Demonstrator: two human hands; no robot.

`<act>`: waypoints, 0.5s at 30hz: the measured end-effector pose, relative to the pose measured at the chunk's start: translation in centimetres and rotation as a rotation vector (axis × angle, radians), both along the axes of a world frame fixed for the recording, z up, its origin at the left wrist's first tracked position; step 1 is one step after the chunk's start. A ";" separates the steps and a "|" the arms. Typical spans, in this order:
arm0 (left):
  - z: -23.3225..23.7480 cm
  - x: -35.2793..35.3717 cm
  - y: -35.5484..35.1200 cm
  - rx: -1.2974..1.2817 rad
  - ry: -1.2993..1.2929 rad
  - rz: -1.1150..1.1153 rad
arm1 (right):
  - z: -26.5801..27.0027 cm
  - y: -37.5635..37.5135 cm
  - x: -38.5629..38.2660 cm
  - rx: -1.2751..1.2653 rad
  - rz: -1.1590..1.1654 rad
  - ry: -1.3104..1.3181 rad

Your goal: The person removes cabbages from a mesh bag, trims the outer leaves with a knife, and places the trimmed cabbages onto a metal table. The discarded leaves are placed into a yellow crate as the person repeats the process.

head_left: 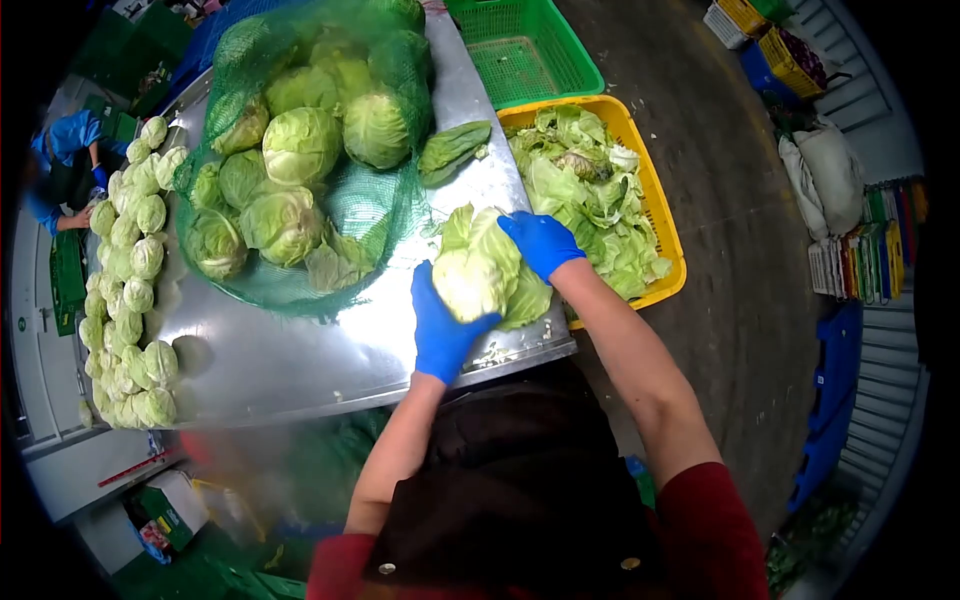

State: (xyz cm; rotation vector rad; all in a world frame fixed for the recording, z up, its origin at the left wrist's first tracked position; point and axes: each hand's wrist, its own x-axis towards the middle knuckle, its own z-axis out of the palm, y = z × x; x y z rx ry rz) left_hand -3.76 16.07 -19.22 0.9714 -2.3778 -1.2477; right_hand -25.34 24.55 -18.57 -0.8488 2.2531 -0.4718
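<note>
Both my hands wear blue gloves and are on a pale green cabbage [472,278] at the right end of the metal table [240,365]. My left hand [443,322] cups its lower left side, thumb along the near edge. At its upper right, my right hand [543,243] has its fingers closed on a loose outer leaf [495,240]; the fingertips are partly hidden. More leaf spreads under the cabbage's right side. Behind it on the table lies a darker green leaf [452,152]. A green net bag [370,200] full of cabbages [302,146] stands to the left.
A yellow crate [672,255] of leaves adjoins the table's right edge, with a green crate [590,70] beyond. Trimmed cabbages [130,290] line the table's left end. Past them a person in blue [72,135] reaches toward the cabbages. Stacked crates [865,240] stand far right.
</note>
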 end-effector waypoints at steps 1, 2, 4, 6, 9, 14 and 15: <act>-0.3 -0.1 -0.2 0.079 0.063 0.023 | -0.2 0.2 0.8 -0.169 -0.028 -0.006; -0.8 0.3 0.0 0.165 0.115 0.046 | 0.4 0.1 2.9 -0.276 -0.064 0.162; -1.4 1.6 0.2 0.332 0.211 0.090 | 2.0 -0.6 3.9 -0.204 -0.060 0.150; -1.2 2.7 0.1 0.357 0.216 0.133 | -3.0 0.1 1.4 -0.156 -0.230 0.157; -1.0 2.9 0.0 0.500 0.264 0.255 | -2.8 1.9 0.0 -0.122 -0.294 0.187; 3.0 3.4 -0.1 0.994 0.184 0.329 | 2.3 2.4 9.3 -0.608 -0.191 -0.104; 3.7 3.9 -0.8 1.055 0.109 0.265 | 0.7 2.4 10.5 -0.640 -0.147 0.038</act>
